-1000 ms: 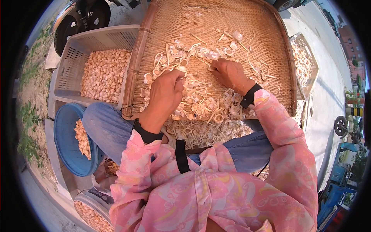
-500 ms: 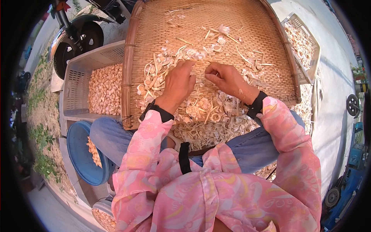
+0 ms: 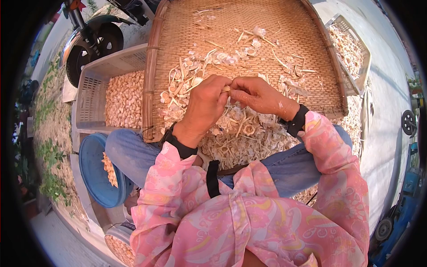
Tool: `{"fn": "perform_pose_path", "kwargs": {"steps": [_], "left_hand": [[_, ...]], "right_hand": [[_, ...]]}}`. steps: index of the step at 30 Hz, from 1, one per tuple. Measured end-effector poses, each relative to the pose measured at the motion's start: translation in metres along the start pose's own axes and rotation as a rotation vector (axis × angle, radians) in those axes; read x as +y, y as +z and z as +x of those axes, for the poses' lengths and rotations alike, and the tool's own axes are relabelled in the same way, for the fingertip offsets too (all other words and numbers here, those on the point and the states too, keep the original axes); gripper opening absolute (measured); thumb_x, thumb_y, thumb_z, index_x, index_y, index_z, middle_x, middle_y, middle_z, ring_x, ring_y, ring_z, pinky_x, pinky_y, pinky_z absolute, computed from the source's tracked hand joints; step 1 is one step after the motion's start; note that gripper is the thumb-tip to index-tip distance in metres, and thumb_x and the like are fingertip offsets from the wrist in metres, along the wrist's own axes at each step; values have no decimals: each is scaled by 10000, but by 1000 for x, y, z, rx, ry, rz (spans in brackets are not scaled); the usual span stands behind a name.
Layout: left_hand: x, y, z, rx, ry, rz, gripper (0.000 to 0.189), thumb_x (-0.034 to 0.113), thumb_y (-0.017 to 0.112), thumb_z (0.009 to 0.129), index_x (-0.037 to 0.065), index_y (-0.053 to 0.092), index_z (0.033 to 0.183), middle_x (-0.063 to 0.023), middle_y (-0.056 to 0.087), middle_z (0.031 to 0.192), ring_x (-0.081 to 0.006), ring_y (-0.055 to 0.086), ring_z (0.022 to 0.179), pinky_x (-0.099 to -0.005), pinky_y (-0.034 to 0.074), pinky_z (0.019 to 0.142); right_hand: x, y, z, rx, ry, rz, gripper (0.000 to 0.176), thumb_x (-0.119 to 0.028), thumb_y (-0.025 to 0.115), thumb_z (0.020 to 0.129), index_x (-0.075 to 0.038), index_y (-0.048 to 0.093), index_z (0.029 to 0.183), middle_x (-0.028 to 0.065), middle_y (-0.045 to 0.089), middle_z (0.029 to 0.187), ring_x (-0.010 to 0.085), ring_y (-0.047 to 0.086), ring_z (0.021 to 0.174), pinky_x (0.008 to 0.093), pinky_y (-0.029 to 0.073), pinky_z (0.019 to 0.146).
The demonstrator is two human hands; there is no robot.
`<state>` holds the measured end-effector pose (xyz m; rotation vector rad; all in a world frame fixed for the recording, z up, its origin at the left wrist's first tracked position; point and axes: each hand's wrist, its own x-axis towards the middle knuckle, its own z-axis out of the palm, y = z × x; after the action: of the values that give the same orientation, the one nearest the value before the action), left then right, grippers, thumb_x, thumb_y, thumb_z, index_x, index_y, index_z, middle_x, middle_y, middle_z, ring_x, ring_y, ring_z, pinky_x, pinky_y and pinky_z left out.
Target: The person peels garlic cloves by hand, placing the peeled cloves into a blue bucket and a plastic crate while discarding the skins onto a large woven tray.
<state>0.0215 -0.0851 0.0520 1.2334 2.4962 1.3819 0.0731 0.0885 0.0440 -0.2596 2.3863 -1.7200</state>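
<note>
Looks to me like the peel-it-apart step: the left hand (image 3: 204, 104) and right hand (image 3: 257, 95) meet fingertip to fingertip over the middle of the woven tray (image 3: 149, 89), both curled shut and pinching one small pale garlic piece (image 3: 226, 89) between them, held just above the mess rather than resting in it. My read is that the next bit calls for a steady pinch on one side and a thumbnail pull on the other, since the piece is tiny and mostly hidden by the fingers. I honestly can't tell how much skin is left on it. The tray sits across the person's lap and is littered with husks and stems (image 3: 240, 138), thickest at 6 o'clock from the hands and thinner toward 12. At 9 o'clock there's a grey crate (image 3: 89, 91) full of cloves (image 3: 123, 100), touching the tray's edge, and at 8 o'clock a blue tub (image 3: 91, 178) with a few more inside. At 2 o'clock a second basket (image 3: 365, 53) holds scraps. A scooter wheel (image 3: 91, 46) sits at 10 o'clock, well apart. Nothing really blocks the hands. The loose husks underneath could swallow a dropped piece, though.
</note>
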Motion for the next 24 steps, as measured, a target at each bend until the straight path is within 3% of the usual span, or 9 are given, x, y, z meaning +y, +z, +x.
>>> {"fn": "perform_pose_path", "kwargs": {"steps": [3, 6, 12, 17, 24], "left_hand": [[5, -3, 1, -57, 8, 75, 263, -25, 603, 744, 4, 585, 1005, -134, 592, 809, -205, 578, 680, -289, 455, 601], [4, 1, 0, -38, -15, 37, 231, -8, 590, 762, -2, 587, 992, -136, 597, 781, -201, 579, 669, -289, 449, 598], [-1, 21, -5, 3, -221, -136, 178, -3, 560, 812, -27, 577, 988, -85, 610, 754, -131, 567, 648, -246, 447, 589], [-5, 25, -10, -20, -393, -373, 140, 5, 518, 862, -56, 562, 980, -44, 607, 772, -76, 558, 669, -206, 455, 592], [-8, 21, -14, -36, -496, -477, 137, 40, 505, 879, -50, 558, 968, -65, 617, 786, -99, 590, 683, -223, 499, 616]], "right_hand": [[-4, 2, 1, 61, -82, -445, 236, -210, 457, 876, 17, 501, 831, 194, 585, 694, 332, 589, 647, 414, 441, 570], [-6, 4, -2, 77, -25, -559, 217, -190, 444, 857, 24, 473, 838, 234, 581, 701, 407, 572, 699, 463, 434, 594], [0, 14, -2, 191, -101, -751, 235, -202, 455, 829, 31, 482, 820, 207, 577, 618, 370, 586, 600, 459, 447, 539], [-5, 12, 1, 141, -18, -782, 285, -253, 444, 820, 22, 514, 793, 210, 582, 624, 364, 592, 605, 458, 451, 541], [1, 21, 6, 153, 43, -630, 326, -293, 439, 833, 18, 535, 809, 215, 591, 652, 376, 596, 642, 472, 454, 575]]}}
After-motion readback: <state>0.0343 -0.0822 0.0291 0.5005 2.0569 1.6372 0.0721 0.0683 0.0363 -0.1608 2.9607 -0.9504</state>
